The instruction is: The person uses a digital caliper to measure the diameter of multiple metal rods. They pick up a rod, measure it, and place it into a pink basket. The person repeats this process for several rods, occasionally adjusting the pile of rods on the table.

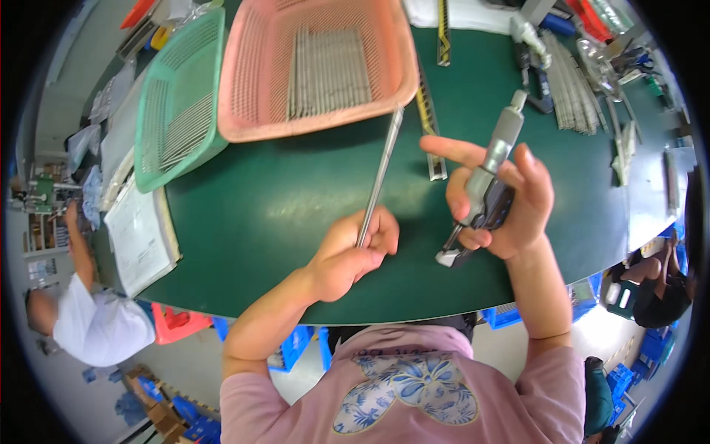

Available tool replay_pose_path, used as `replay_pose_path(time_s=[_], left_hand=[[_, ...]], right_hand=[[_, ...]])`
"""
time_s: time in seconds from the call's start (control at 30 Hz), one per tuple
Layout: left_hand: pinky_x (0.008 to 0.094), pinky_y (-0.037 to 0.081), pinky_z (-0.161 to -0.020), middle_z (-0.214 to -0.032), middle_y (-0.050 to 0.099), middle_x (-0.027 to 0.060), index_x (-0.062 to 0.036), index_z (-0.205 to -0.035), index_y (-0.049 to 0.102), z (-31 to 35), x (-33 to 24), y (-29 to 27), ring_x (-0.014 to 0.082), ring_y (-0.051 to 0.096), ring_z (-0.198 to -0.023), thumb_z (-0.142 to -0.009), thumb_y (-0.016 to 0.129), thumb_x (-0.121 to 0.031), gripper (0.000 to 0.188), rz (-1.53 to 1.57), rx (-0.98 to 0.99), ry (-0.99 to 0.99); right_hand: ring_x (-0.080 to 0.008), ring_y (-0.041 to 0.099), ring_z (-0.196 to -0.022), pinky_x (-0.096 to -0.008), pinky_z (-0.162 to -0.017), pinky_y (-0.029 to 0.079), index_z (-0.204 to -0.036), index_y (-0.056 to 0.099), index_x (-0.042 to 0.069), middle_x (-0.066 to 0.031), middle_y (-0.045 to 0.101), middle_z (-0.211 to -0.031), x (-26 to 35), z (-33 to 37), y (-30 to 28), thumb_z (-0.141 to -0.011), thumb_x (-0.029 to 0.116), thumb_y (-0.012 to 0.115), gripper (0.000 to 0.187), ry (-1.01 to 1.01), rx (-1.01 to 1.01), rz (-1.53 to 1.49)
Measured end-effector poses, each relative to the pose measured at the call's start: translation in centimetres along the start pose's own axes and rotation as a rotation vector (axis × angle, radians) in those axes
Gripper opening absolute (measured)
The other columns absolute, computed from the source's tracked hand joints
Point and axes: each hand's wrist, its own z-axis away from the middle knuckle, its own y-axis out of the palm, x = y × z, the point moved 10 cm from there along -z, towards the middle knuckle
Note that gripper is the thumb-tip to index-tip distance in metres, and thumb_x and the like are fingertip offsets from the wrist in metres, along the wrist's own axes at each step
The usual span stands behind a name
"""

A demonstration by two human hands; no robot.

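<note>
Left hand (347, 255) grips a rod (379, 177); right hand (503, 207) clasps, seemingly, a micrometer (492, 166).

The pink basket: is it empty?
No. The pink basket holds a layer of thin grey metal rods lying side by side on its mesh floor.
</note>
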Motion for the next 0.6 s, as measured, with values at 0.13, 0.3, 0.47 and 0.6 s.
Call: replay_pose_path(time_s=[0.13, 0.3, 0.47, 0.6], left_hand=[[0.0231, 0.030, -0.051, -0.062, 0.041, -0.0015, -0.0029, -0.083, 0.049, 0.5, 0.6, 1.4, 0.0077, 0.038, -0.057, -0.067, 0.047, -0.009, 0.017, -0.200, 0.164, -0.071], [0.0209, 0.030, -0.054, -0.065, 0.042, -0.0027, -0.0034, -0.096, 0.051, 0.3, 0.7, 2.0, 0.0070, 0.039, -0.060, -0.069, 0.053, -0.012, 0.028, -0.277, 0.193, -0.113], [0.0209, 0.036, -0.047, -0.069, 0.051, 0.0084, -0.0003, -0.122, 0.034, 0.7, -3.6, -1.5, 0.0103, 0.043, -0.051, -0.060, 0.068, -0.020, 0.073, 0.141, 0.123, 0.146], [0.0227, 0.044, -0.057, -0.073, 0.053, 0.0092, 0.0009, -0.119, 0.036, 2.1, -7.6, 1.7, 0.0124, 0.050, -0.059, -0.066, 0.071, -0.021, 0.068, 0.073, 0.315, 0.444]], right_hand=[[-0.0132, 0.044, -0.037, -0.0229, -0.034, 0.037, -0.126, 0.035, -0.010, -0.0144, 0.058, -0.070, 0.7, 0.2, 0.2, -0.082, 0.049, 0.042, 0.074, -0.040, 0.047, -0.013], [-0.0162, 0.043, -0.040, -0.0246, -0.035, 0.035, -0.109, 0.047, -0.007, -0.0136, 0.056, -0.071, 0.1, 0.8, -1.1, -0.079, 0.041, 0.047, 0.056, 0.059, -0.057, -0.056], [-0.0167, 0.045, -0.041, -0.0263, -0.038, 0.039, -0.099, 0.052, -0.002, -0.0123, 0.056, -0.072, -0.7, 0.0, -1.7, -0.079, 0.039, 0.046, 0.046, 0.080, -0.026, -0.143], [-0.0164, 0.044, -0.040, -0.0258, -0.036, 0.038, -0.095, 0.053, 0.000, -0.0116, 0.056, -0.072, -1.4, 1.0, -1.1, -0.079, 0.039, 0.046, 0.042, 0.128, 0.050, -0.242]])
